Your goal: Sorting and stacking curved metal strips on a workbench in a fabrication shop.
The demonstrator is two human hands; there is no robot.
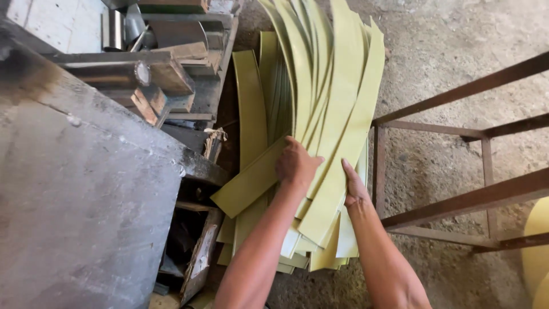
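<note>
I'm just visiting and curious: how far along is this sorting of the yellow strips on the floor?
Done: many long yellow strips already lie fanned in a pile. In hand: the left hand presses on the pile's top, and the right hand steadies its edge beside the rusty metal frame. Left: the ends near the arms lie uneven, one strip askew.

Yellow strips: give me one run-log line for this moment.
left hand: flat on yellow strips | right hand: at stack's right edge | metal frame: right | floor: concrete
</note>
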